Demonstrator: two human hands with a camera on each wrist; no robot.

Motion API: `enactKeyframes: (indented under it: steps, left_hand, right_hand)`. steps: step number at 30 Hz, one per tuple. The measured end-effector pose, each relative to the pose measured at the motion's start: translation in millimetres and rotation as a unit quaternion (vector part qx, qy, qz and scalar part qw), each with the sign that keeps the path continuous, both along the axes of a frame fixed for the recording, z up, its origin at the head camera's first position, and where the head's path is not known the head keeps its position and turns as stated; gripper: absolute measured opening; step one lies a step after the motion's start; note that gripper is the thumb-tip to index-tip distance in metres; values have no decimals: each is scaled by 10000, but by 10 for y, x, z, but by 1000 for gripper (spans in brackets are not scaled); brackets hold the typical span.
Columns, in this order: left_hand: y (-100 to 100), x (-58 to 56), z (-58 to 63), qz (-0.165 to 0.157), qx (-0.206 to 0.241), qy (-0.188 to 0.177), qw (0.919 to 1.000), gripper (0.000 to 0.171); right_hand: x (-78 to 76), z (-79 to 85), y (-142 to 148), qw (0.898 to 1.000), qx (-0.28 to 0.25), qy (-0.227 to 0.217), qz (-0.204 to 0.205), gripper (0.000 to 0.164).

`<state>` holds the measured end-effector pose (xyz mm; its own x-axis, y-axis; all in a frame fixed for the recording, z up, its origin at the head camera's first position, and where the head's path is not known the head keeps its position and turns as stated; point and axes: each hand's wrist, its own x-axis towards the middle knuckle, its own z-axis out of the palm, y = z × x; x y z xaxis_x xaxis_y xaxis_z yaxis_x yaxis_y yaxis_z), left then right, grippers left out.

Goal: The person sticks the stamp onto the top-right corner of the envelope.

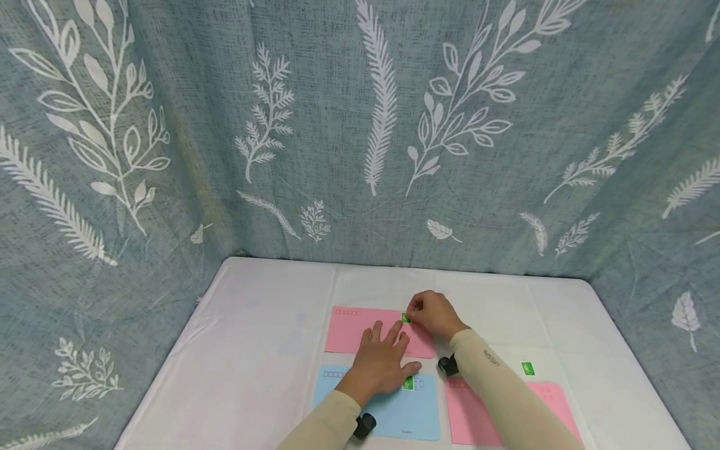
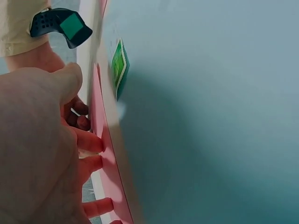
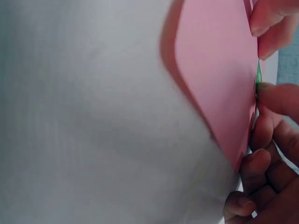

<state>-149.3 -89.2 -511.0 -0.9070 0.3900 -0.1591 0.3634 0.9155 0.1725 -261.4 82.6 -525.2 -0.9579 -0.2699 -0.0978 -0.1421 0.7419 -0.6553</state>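
Observation:
My left hand (image 1: 382,362) is spread with its fingertips pressing on the far pink envelope (image 1: 345,331), its palm over the blue envelope (image 1: 394,419). At the pink envelope's upper right corner, my right hand (image 1: 435,312) pinches a green stamp (image 1: 405,317) between thumb and forefinger. In the right wrist view that stamp (image 3: 259,77) lies right at the paper, close by the left fingertips. A second green stamp (image 2: 119,70) is on the blue envelope below the left thumb, one edge standing up from the paper.
Another pink envelope (image 1: 548,400) lies at the near right, partly under my right forearm. Just beyond it a loose green stamp (image 1: 527,368) lies on the white tablecloth (image 1: 270,312). A leaf-patterned curtain (image 1: 337,125) hangs around the table's back and sides.

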Motion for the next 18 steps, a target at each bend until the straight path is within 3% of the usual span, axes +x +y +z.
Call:
enactKeyframes:
  steps: [18]
  left_hand:
    - [-5, -28, -10, -11, -38, -93, 9999, 75]
  right_hand:
    - [-11, -38, 22, 9999, 4, 141, 85, 18]
